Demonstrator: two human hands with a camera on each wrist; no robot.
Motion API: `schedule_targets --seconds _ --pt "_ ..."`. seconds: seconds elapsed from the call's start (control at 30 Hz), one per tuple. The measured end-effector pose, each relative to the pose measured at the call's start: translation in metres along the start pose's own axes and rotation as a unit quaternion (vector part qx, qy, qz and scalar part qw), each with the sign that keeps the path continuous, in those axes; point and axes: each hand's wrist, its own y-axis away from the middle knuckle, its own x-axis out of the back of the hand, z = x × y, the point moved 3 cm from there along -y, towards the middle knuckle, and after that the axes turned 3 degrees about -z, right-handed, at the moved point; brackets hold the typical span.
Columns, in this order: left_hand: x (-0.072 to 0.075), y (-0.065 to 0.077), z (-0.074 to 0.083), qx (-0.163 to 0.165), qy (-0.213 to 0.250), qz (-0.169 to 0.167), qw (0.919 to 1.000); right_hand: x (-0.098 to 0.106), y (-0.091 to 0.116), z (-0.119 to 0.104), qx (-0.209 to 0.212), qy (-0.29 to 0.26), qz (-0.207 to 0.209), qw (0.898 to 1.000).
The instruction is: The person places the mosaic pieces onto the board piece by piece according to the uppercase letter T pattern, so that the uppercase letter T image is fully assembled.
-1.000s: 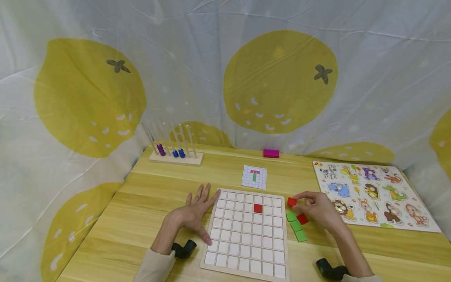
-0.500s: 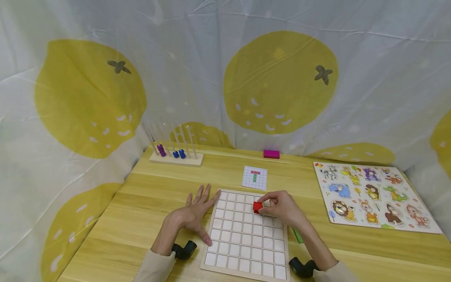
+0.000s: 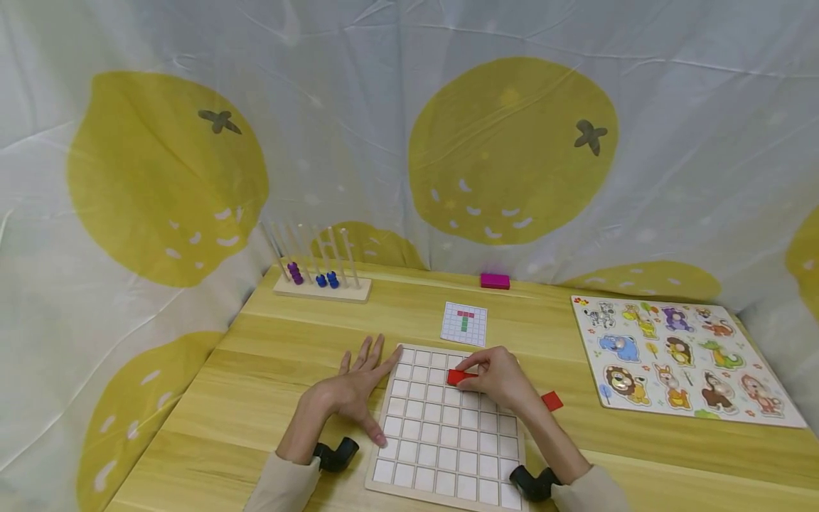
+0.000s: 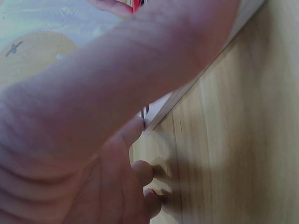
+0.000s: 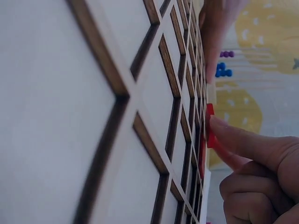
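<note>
My right hand (image 3: pixel 499 380) pinches a red square tile (image 3: pixel 453 377) between thumb and index finger, low over the wooden grid board (image 3: pixel 441 491). In the right wrist view the pinched tile (image 5: pixel 210 133) is tilted, just off the grid. A second red tile (image 5: pixel 202 161) lies in a grid cell beside it, mostly covered by the hand in the head view. My left hand (image 3: pixel 348 391) is spread at the board's left edge, thumb and index finger touching the frame. In the left wrist view, the thumb side of the left hand (image 4: pixel 117 84) covers much of the board.
Another red tile (image 3: pixel 552 401) lies right of the board; the right forearm hides the green tiles. A pattern card (image 3: pixel 463 324) lies behind the board. Farther back are a bead-peg rack (image 3: pixel 322 289) and a magenta block (image 3: pixel 495 281). An animal puzzle (image 3: pixel 687 359) lies at right.
My right hand has picked up a red tile right of the board and carried it left over the grid, past the tile in its cell. The left hand has stayed in place.
</note>
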Motion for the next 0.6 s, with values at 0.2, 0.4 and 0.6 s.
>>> schedule_targets --seconds 0.2,0.4,0.6 --pt "0.0001 0.0006 0.0009 -0.002 -0.001 0.001 1.0000 -0.0030 -0.0010 0.0000 -0.015 0.004 0.010 1.000" --pt "0.0000 0.0007 0.0011 -0.001 0.001 -0.001 1.0000 -0.0025 -0.0004 0.0017 -0.018 -0.001 0.008 1.000" --pt "0.0001 0.0007 0.0006 -0.004 0.004 0.001 1.0000 0.0000 -0.0021 0.0058 -0.020 -0.011 -0.002 1.000"
